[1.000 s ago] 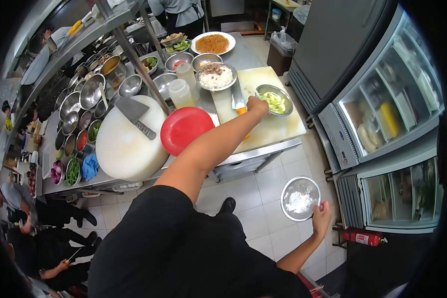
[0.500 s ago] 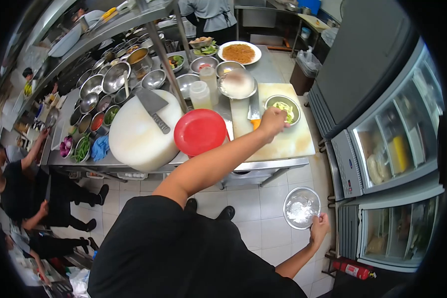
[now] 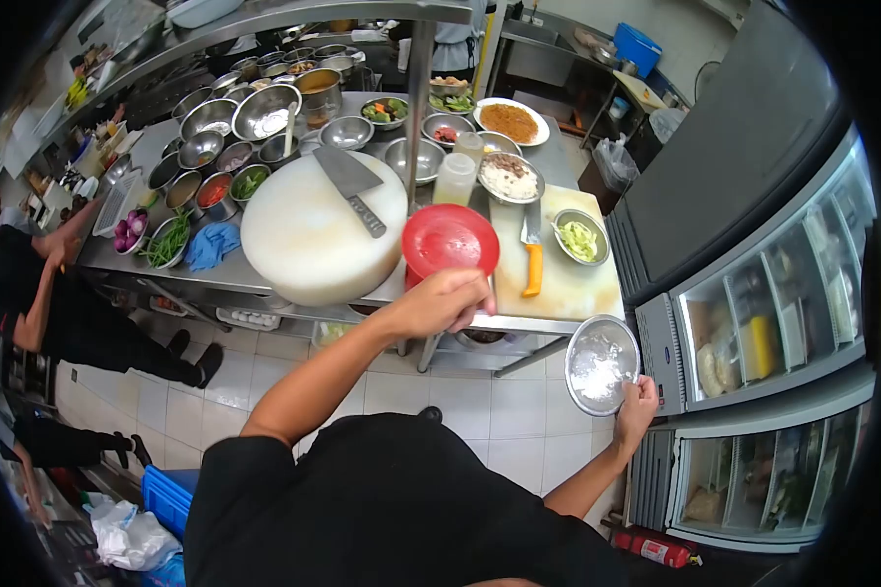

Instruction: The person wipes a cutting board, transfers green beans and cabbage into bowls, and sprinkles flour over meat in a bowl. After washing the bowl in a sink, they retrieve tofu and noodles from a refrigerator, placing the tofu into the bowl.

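Note:
My right hand (image 3: 638, 403) grips the rim of a metal bowl (image 3: 600, 367) with some white residue inside, in front of the fridge. My left hand (image 3: 444, 301) is over the table's front edge, just below the red plate (image 3: 450, 243), with its fingers curled together; whether they hold anything is hidden. On the cutting board (image 3: 560, 289) stand a bowl of sliced green vegetable (image 3: 579, 238) and a knife with an orange handle (image 3: 532, 269). A cleaver (image 3: 350, 186) lies on the round white block (image 3: 313, 240).
Many metal bowls (image 3: 266, 112) crowd the table's left part. A metal post (image 3: 421, 88) rises behind the red plate. A fridge (image 3: 773, 303) stands at the right. A person in black (image 3: 98, 313) works at the left.
My left hand has moved left, away from the bowl of green vegetable, to near the red plate. The bowl in my right hand is now tilted more. The view has shifted.

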Available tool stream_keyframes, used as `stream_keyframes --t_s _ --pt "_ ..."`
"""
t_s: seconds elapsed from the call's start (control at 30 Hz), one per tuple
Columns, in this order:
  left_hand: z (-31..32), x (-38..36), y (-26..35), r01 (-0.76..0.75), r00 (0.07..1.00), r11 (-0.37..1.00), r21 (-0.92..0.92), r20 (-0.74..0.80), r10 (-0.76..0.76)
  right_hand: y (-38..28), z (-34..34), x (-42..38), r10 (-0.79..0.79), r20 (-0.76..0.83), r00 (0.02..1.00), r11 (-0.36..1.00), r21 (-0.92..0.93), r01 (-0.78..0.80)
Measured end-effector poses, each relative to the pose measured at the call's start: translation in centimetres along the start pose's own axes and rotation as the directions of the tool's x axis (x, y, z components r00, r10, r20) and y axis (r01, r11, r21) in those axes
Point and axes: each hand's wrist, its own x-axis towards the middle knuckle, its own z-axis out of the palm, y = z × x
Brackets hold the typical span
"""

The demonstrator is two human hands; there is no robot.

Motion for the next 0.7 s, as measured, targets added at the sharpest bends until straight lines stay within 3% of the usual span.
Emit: stream_keyframes --t_s 0.17,0.27,0.33,0.43,0.57,0.63,0.7 --pt "-4.2 -10.9 -4.1 0.070 0.992 0.997 -0.026 -0.102 -0.072 -4.3 5.1 -1.8 -0.061 0.155 0.986 0.997 -0.035 0.067" --pt "-6.0 -17.3 -7.8 0.080 0.973 0.987 -0.137 -0.203 -0.107 -6.6 8.6 -3.4 -0.063 0.281 0.958 0.995 -0.057 0.082" --pt "-6.6 -21.4 -9.7 0.077 0.916 0.927 -0.368 -0.340 -0.211 -7.8 11.4 -4.9 -0.065 0.375 0.925 0.993 -0.067 0.097" --pt "-7.9 -26.6 -11.7 0.060 0.879 0.884 -0.465 -0.394 -0.267 -8.4 16.7 -7.1 -0.013 0.487 0.873 0.999 -0.039 0.037" --pt "-7.6 -32.1 -12.6 0.067 0.789 0.929 -0.364 -0.551 -0.273 -9.6 24.7 -10.4 0.047 0.636 0.771 0.996 -0.088 0.013" --pt "-7.9 -34.2 -13.6 0.164 0.789 0.952 -0.258 -0.545 -0.283 -8.8 29.0 -11.5 0.017 0.646 0.764 1.000 -0.024 -0.002" --pt "-8.3 -36.7 -14.6 0.157 0.742 0.942 -0.297 -0.594 -0.311 -8.1 33.1 -12.5 -0.054 0.654 0.755 0.998 0.052 0.026"
